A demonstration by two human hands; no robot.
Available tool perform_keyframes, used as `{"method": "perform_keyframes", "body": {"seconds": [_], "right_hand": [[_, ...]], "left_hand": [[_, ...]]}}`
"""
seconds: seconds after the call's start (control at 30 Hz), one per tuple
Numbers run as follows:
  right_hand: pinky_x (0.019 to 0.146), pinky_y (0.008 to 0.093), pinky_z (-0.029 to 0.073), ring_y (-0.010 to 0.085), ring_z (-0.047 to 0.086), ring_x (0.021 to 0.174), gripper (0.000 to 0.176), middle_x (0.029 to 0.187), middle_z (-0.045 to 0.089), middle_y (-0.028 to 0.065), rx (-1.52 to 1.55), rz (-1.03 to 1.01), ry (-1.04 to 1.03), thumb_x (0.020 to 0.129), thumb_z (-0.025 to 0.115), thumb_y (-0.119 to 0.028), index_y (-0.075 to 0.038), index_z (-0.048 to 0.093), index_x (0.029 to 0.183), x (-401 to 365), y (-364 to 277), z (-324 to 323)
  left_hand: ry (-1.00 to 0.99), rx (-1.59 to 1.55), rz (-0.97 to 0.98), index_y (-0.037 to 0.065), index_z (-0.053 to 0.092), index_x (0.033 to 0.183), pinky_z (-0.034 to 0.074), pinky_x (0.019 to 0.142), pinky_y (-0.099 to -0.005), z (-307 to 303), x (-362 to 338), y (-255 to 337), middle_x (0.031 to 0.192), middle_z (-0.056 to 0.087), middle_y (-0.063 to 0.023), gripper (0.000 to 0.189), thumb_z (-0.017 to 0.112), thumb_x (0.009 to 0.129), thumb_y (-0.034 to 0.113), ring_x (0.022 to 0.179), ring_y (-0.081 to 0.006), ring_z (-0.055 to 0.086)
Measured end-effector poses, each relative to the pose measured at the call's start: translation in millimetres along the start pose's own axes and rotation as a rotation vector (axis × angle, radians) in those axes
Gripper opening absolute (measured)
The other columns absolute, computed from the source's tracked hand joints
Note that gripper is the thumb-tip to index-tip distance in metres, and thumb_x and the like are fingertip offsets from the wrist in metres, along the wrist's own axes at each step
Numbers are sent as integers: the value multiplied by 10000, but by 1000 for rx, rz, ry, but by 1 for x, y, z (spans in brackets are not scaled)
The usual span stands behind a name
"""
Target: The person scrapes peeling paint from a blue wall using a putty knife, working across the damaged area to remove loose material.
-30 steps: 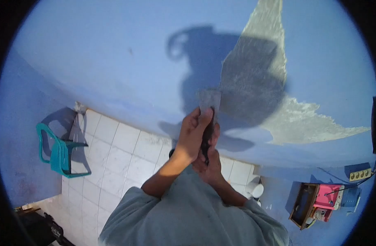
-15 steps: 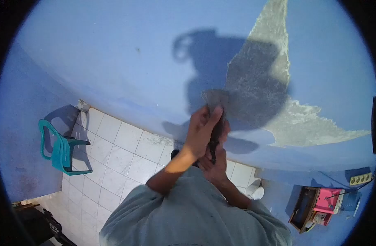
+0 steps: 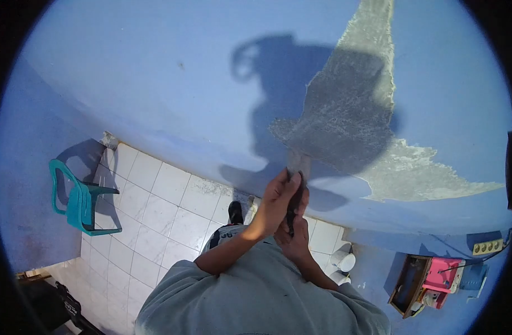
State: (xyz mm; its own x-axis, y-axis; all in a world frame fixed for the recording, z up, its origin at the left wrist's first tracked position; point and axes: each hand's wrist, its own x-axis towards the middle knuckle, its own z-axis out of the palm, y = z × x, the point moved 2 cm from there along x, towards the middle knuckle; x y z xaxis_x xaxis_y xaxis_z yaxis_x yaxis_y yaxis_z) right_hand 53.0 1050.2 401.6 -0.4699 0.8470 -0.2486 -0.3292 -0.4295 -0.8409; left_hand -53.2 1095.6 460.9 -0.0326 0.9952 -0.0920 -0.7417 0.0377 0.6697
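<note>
Both bare hands hold one scraper, which lies in front of the person's body at the wall; its grey blade points away from the person, and its far edge is at the lower edge of a rough grey patch in the blue paint; whether the edge presses on the wall cannot be told. The left hand has a narrow grip, closed on the scraper near the base of the blade, with the thumb laid along it; the right hand is also closed, wrapped round the dark handle from the other side and lower down, its fingers partly hidden. The patch runs up to the top of the view and spreads out to the right in a jagged point; a dark shadow falls across part of it and the blue paint beside it. Below the wall is a white tiled floor; a dark shoe shows on it, left of the forearms. A green chair is at the far left; at the right are a white container, an open wooden box with a pink object beside it, and a yellowish power strip above them.
</note>
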Motion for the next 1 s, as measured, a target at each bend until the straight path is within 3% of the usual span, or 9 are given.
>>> {"method": "perform_keyframes", "body": {"seconds": [0.13, 0.33, 0.4, 0.47, 0.5, 0.83, 0.9, 0.97, 1.0], "right_hand": [[411, 231, 243, 76, 299, 434, 466, 519, 332, -19, -238, -91, 83, 921, 278, -456, -76, 376, 669, -9, -17, 3], [419, 233, 258, 81, 308, 438, 452, 517, 339, -13, -67, -36, 66, 929, 290, -425, -74, 371, 655, 29, -27, 41], [421, 237, 253, 77, 306, 442, 445, 515, 334, -17, -147, 4, 37, 933, 286, -416, -77, 370, 657, 33, -40, 51], [422, 237, 243, 74, 300, 442, 440, 518, 331, -22, -381, -122, 102, 935, 277, -413, -80, 369, 663, 19, -43, 54], [420, 228, 230, 71, 297, 458, 409, 556, 332, -18, -49, 24, -11, 929, 303, -419, -85, 377, 704, 20, -31, 37], [406, 236, 239, 81, 311, 437, 425, 554, 373, 1, -178, -79, 65, 939, 287, -384, -63, 373, 674, -3, -20, 7], [411, 232, 245, 74, 321, 455, 409, 549, 364, -1, -1065, -582, 104, 941, 306, -360, -62, 374, 670, 15, -48, 40], [414, 233, 249, 66, 306, 462, 397, 549, 348, -9, -255, -106, -5, 940, 326, -346, -58, 376, 672, 47, -53, 51], [414, 233, 249, 66, 306, 462, 397, 549, 348, -9, -252, -114, -7, 940, 326, -346, -58, 376, 672, 61, -64, 63]], "left_hand": [[-23, 51, -25, 64, 418, 865, 351, 420, -191, 9, -6, -2, 594, 502, -42, 216, 384, 934, 266, 448, -77, 424], [53, -19, 104, 62, 427, 824, 337, 395, -199, 0, 19, 40, 568, 489, -43, 245, 388, 932, 279, 420, -77, 413], [51, 36, 96, 60, 429, 803, 329, 385, -199, -3, 20, 43, 560, 482, -40, 269, 389, 929, 293, 407, -82, 408], [102, 18, 62, 56, 430, 797, 326, 379, -197, -1, 6, 38, 558, 483, -39, 280, 393, 927, 302, 400, -80, 405], [90, 39, 70, 56, 430, 801, 329, 379, -197, 3, 6, 39, 560, 485, -39, 273, 394, 927, 295, 400, -78, 405], [-1, 27, 28, 48, 434, 836, 358, 414, -199, 13, -4, 7, 597, 524, -33, 242, 413, 925, 273, 466, -66, 460], [173, 164, 84, 66, 444, 789, 325, 391, -194, 7, 16, 33, 586, 495, -28, 272, 406, 923, 300, 420, -68, 410], [165, 118, 257, 74, 436, 739, 318, 388, -200, 10, 27, 65, 588, 485, -19, 311, 412, 915, 329, 410, -68, 393], [94, 128, 381, 78, 423, 741, 310, 372, -196, 17, 30, 87, 570, 473, -17, 322, 401, 916, 347, 398, -68, 383]]}}
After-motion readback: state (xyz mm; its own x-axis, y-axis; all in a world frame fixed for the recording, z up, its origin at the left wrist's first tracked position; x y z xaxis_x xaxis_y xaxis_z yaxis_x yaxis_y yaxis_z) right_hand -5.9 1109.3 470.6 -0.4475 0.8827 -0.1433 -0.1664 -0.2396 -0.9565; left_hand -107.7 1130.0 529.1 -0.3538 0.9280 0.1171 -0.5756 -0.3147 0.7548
